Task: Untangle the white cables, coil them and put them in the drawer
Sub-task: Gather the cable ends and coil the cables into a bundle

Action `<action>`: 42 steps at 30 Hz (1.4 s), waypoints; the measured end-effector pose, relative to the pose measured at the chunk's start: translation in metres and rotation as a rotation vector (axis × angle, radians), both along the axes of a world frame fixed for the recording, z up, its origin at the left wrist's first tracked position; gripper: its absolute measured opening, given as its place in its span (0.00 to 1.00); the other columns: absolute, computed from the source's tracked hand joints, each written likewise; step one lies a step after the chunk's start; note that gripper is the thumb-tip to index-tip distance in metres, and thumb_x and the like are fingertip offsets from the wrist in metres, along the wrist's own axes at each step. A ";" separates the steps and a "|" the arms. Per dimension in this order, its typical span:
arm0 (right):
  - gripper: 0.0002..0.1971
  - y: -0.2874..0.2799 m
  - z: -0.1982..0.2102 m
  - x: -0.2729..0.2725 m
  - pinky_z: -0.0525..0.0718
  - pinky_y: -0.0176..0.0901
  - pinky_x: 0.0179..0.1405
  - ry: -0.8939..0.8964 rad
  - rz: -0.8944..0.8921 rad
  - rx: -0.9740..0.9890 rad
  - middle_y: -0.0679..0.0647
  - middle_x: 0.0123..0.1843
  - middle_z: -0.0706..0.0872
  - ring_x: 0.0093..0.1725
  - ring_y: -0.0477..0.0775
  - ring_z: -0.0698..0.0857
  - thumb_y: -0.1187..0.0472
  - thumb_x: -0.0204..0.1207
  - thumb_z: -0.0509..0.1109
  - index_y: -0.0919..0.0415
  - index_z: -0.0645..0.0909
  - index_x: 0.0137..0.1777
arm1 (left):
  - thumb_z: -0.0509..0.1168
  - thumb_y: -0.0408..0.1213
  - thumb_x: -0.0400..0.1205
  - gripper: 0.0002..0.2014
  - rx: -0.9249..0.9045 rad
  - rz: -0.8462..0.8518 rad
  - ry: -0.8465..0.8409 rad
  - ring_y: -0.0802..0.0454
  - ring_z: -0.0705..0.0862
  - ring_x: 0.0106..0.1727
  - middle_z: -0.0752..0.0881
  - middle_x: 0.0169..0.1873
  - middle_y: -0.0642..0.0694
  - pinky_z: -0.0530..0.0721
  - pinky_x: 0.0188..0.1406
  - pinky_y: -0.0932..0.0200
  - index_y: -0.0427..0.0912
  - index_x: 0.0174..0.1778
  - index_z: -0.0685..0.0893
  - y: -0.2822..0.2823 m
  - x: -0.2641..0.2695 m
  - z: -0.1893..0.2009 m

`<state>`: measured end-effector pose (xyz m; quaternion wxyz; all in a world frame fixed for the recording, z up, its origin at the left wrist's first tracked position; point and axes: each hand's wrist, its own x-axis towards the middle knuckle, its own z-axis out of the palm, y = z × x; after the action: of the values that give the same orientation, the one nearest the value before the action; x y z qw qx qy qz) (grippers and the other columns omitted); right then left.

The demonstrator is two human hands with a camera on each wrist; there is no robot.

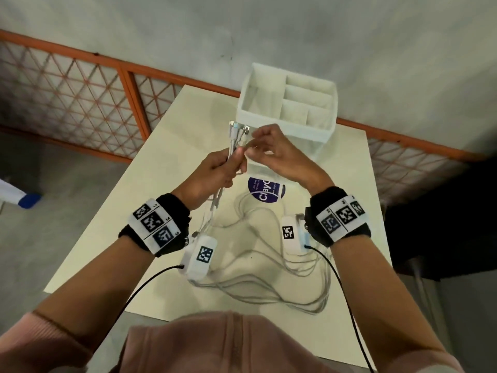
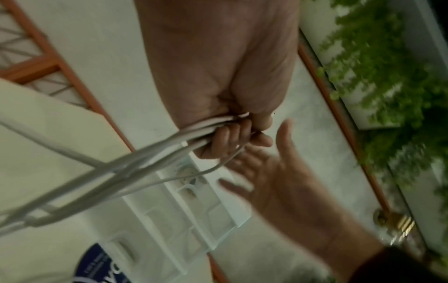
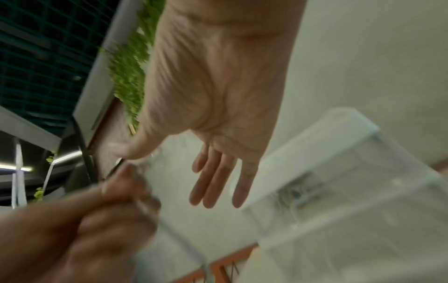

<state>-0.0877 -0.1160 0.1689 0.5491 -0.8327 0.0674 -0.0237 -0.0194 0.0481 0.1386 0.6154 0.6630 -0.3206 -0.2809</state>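
From the head camera I see my left hand (image 1: 215, 172) raised above the cream table (image 1: 347, 181), its grip closed in a fist around a bundle of white cables (image 1: 234, 141). The plug ends stand up out of the fist, side by side. My right hand (image 1: 279, 154) is just beside it, thumb and forefinger pinching the cable ends near the plugs. The rest of the cables trails down and lies in loose loops on the table between my wrists. The white drawer unit (image 1: 287, 109), with open compartments on top, stands at the far edge of the table.

In the left wrist camera, my left fingers (image 2: 227, 139) curl tightly round several cables (image 2: 150, 159); my right hand (image 2: 274, 172) shows beyond, palm open.

The right wrist camera is blurred: three right fingers (image 3: 218, 180) hang straight, and I cannot make out the pinch. The drawer unit (image 3: 351, 172) sits close by.
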 end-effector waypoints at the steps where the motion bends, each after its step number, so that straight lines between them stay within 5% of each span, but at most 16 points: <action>1: 0.18 0.005 -0.010 -0.002 0.80 0.45 0.64 0.042 0.065 0.056 0.54 0.58 0.86 0.59 0.49 0.85 0.55 0.78 0.69 0.59 0.69 0.64 | 0.52 0.47 0.88 0.20 -0.037 -0.002 0.035 0.59 0.62 0.24 0.66 0.21 0.58 0.64 0.27 0.67 0.48 0.31 0.76 -0.001 0.001 0.003; 3: 0.14 0.012 -0.027 -0.003 0.78 0.49 0.70 0.081 0.189 0.098 0.61 0.59 0.87 0.61 0.52 0.86 0.55 0.81 0.66 0.60 0.75 0.63 | 0.51 0.47 0.88 0.20 -0.090 -0.010 0.078 0.58 0.64 0.24 0.67 0.22 0.54 0.65 0.26 0.66 0.45 0.32 0.76 -0.002 0.006 0.007; 5: 0.10 0.016 -0.036 -0.002 0.79 0.50 0.67 0.093 0.210 0.027 0.62 0.51 0.89 0.53 0.52 0.87 0.54 0.81 0.65 0.58 0.81 0.56 | 0.50 0.47 0.88 0.20 -0.098 0.003 0.076 0.58 0.65 0.23 0.65 0.21 0.54 0.67 0.25 0.68 0.43 0.34 0.76 0.000 0.011 0.008; 10: 0.16 -0.005 -0.044 -0.014 0.75 0.24 0.37 0.164 0.093 -0.093 0.50 0.29 0.79 0.29 0.40 0.79 0.53 0.84 0.60 0.62 0.81 0.42 | 0.49 0.51 0.88 0.20 -0.095 0.233 0.002 0.60 0.66 0.29 0.66 0.29 0.54 0.69 0.33 0.67 0.50 0.31 0.72 0.011 0.029 0.005; 13: 0.18 -0.032 -0.058 -0.037 0.76 0.31 0.44 0.204 0.067 -0.007 0.52 0.30 0.77 0.33 0.46 0.78 0.53 0.85 0.56 0.65 0.80 0.43 | 0.49 0.51 0.88 0.19 -0.123 0.307 0.028 0.59 0.75 0.42 0.73 0.36 0.54 0.78 0.48 0.57 0.50 0.32 0.72 0.015 0.036 -0.001; 15: 0.17 -0.045 -0.066 -0.051 0.79 0.34 0.47 0.266 0.070 0.015 0.50 0.31 0.77 0.35 0.49 0.79 0.54 0.86 0.56 0.64 0.79 0.44 | 0.49 0.50 0.88 0.19 -0.181 0.321 0.111 0.54 0.85 0.47 0.83 0.32 0.55 0.83 0.53 0.54 0.47 0.33 0.72 0.015 0.035 -0.008; 17: 0.16 -0.053 -0.071 -0.063 0.79 0.32 0.46 0.348 0.062 -0.025 0.47 0.31 0.78 0.35 0.46 0.79 0.53 0.85 0.56 0.61 0.80 0.42 | 0.49 0.48 0.88 0.19 -0.251 0.357 0.142 0.53 0.87 0.36 0.79 0.24 0.54 0.87 0.49 0.52 0.45 0.33 0.70 0.011 0.029 -0.013; 19: 0.18 -0.057 -0.074 -0.072 0.77 0.26 0.40 0.401 0.049 -0.076 0.46 0.29 0.79 0.32 0.45 0.78 0.53 0.85 0.58 0.60 0.80 0.38 | 0.49 0.47 0.88 0.19 -0.283 0.425 0.123 0.57 0.75 0.22 0.68 0.19 0.56 0.88 0.37 0.54 0.45 0.31 0.66 0.008 0.024 -0.014; 22: 0.19 -0.055 -0.072 -0.073 0.75 0.27 0.35 0.364 0.018 -0.199 0.57 0.33 0.79 0.31 0.45 0.75 0.51 0.84 0.60 0.58 0.80 0.34 | 0.52 0.47 0.88 0.19 -0.196 0.384 0.008 0.60 0.62 0.20 0.64 0.16 0.58 0.72 0.23 0.61 0.48 0.30 0.64 0.001 0.016 -0.016; 26: 0.18 -0.034 -0.040 -0.050 0.74 0.30 0.33 0.152 -0.080 -0.218 0.44 0.27 0.78 0.27 0.40 0.74 0.52 0.83 0.61 0.58 0.80 0.33 | 0.69 0.45 0.79 0.10 0.090 0.097 -0.216 0.62 0.66 0.19 0.69 0.14 0.59 0.65 0.22 0.70 0.46 0.36 0.79 -0.015 -0.008 -0.019; 30: 0.19 -0.024 -0.013 -0.039 0.76 0.33 0.25 0.102 -0.070 -0.150 0.45 0.21 0.72 0.22 0.45 0.71 0.51 0.85 0.57 0.56 0.80 0.35 | 0.70 0.35 0.79 0.07 0.094 0.041 -0.133 0.68 0.74 0.17 0.78 0.12 0.63 0.68 0.23 0.79 0.33 0.41 0.84 -0.022 -0.021 -0.017; 36: 0.22 -0.054 -0.049 -0.078 0.73 0.30 0.29 0.277 -0.036 -0.205 0.49 0.21 0.72 0.24 0.49 0.70 0.49 0.84 0.57 0.60 0.75 0.31 | 0.67 0.43 0.81 0.15 0.051 0.488 -0.217 0.65 0.73 0.19 0.80 0.23 0.46 0.70 0.25 0.59 0.32 0.44 0.87 -0.007 0.020 -0.015; 39: 0.19 -0.075 -0.073 -0.102 0.74 0.38 0.34 0.364 -0.169 -0.175 0.51 0.27 0.70 0.27 0.47 0.69 0.50 0.85 0.56 0.61 0.74 0.35 | 0.67 0.42 0.81 0.15 0.151 0.639 -0.325 0.44 0.84 0.37 0.88 0.38 0.30 0.75 0.38 0.57 0.31 0.45 0.88 0.009 0.047 -0.020; 42: 0.15 -0.081 -0.077 -0.109 0.78 0.41 0.35 0.314 -0.239 -0.169 0.51 0.31 0.67 0.29 0.48 0.69 0.54 0.86 0.54 0.63 0.74 0.45 | 0.70 0.39 0.78 0.15 0.433 0.588 -0.346 0.32 0.85 0.48 0.87 0.44 0.26 0.78 0.45 0.50 0.26 0.47 0.86 0.010 0.053 -0.033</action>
<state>-0.1962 -0.1965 0.0923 0.4533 -0.8554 0.2480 0.0357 0.0336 0.0584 0.1051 0.4527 0.8782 -0.1497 -0.0383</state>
